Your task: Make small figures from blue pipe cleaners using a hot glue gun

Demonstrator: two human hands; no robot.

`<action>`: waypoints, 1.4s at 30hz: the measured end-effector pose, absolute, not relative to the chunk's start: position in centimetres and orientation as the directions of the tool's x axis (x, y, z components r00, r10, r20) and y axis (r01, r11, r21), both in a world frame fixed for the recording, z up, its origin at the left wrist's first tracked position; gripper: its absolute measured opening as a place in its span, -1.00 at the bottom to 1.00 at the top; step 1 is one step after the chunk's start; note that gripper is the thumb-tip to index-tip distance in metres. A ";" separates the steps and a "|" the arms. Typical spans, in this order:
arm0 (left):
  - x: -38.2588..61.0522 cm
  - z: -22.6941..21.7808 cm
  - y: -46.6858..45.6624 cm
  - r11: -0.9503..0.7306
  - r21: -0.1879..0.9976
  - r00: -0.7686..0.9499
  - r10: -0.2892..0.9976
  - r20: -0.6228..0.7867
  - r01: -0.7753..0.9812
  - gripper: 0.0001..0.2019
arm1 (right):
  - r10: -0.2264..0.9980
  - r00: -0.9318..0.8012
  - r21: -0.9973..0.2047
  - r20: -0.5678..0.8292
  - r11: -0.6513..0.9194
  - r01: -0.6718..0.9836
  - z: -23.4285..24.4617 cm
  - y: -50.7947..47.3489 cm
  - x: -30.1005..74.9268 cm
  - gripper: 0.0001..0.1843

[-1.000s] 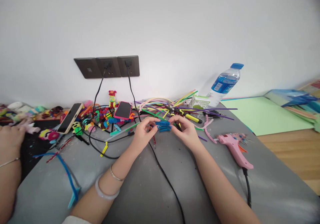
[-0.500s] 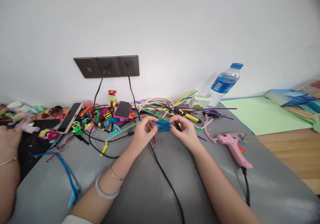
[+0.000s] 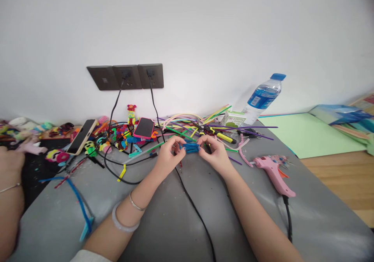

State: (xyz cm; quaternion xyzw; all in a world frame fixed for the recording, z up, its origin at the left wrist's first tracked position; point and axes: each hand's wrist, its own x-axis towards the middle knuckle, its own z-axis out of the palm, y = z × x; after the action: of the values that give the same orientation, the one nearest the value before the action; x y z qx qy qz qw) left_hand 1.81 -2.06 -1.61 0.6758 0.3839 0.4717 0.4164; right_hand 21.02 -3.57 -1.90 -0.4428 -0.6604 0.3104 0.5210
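Grey-covered table (image 3: 175,223), speckled with tiny scraps. Near left: a long blue pipe cleaner (image 3: 78,199), bent, lying flat. Far left: a gold-edged smartphone with a dark screen (image 3: 82,136), beside a heap of small bright pipe-cleaner figures (image 3: 122,135) and a pink-cased smartphone (image 3: 144,128). Far middle: a loose tangle of long coloured pipe cleaners (image 3: 187,123), with a yellow-handled tool (image 3: 223,137) (only partly clear of the strands). Far right: a small green-and-white carton (image 3: 233,119) just beside a clear plastic water bottle with a blue cap (image 3: 261,98). Right: a pink glue gun (image 3: 273,172) on its side, black cord (image 3: 289,219) trailing nearward. Down the middle, a thin black cable (image 3: 193,207).
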 end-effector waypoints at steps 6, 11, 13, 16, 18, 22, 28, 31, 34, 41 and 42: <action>1.8 -1.6 -2.1 -0.346 0.932 0.269 0.913 0.307 0.107 -0.90 | 0.910 -0.062 -0.872 0.410 0.411 0.266 -2.0 -3.6 20.9 -0.90; 1.9 -1.7 -2.1 -0.331 0.940 0.259 0.918 0.300 0.087 -0.89 | 0.911 -0.058 -0.883 0.408 0.410 0.227 -2.0 -3.6 20.7 -0.90; 1.9 -1.7 -2.1 -0.344 0.936 0.258 0.913 0.316 0.070 -0.89 | 0.914 -0.056 -0.888 0.403 0.405 0.218 -1.9 -3.6 20.6 -0.90; 1.9 -1.8 -2.0 -0.354 0.933 0.264 0.908 0.326 0.064 -0.89 | 0.915 -0.057 -0.887 0.400 0.403 0.226 -2.0 -3.7 20.6 -0.89; 1.9 -1.8 -2.0 -0.352 0.933 0.267 0.908 0.323 0.069 -0.89 | 0.914 -0.058 -0.885 0.401 0.403 0.235 -2.1 -3.6 20.7 -0.89; 1.9 -1.7 -2.1 -0.354 0.933 0.274 0.906 0.323 0.071 -0.90 | 0.916 -0.058 -0.887 0.398 0.400 0.230 -2.1 -3.6 20.7 -0.88; 1.9 -1.6 -2.1 -0.352 0.934 0.272 0.907 0.323 0.067 -0.91 | 0.917 -0.057 -0.892 0.396 0.398 0.212 -2.0 -3.6 20.7 -0.88; 1.9 -1.5 -2.1 -0.359 0.930 0.266 0.906 0.329 0.074 -0.91 | 0.918 -0.057 -0.894 0.391 0.394 0.215 -2.1 -3.6 20.7 -0.89; 1.9 -1.4 -2.2 -0.355 0.932 0.263 0.908 0.326 0.070 -0.91 | 0.919 -0.061 -0.893 0.389 0.393 0.221 -2.2 -3.6 20.8 -0.88; 1.9 -1.3 -2.2 -0.359 0.931 0.259 0.907 0.332 0.063 -0.91 | 0.917 -0.062 -0.891 0.393 0.397 0.221 -2.1 -3.6 20.7 -0.88; 1.9 -1.3 -2.2 -0.360 0.931 0.259 0.907 0.333 0.064 -0.91 | 0.917 -0.061 -0.892 0.393 0.397 0.218 -2.1 -3.6 20.7 -0.88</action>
State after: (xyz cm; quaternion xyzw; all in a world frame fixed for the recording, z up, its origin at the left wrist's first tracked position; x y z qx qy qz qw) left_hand 1.93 -2.17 -1.33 0.6650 0.3649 0.4874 0.4325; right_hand 20.69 -3.62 -2.10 -0.4377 -0.6485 0.3318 0.5271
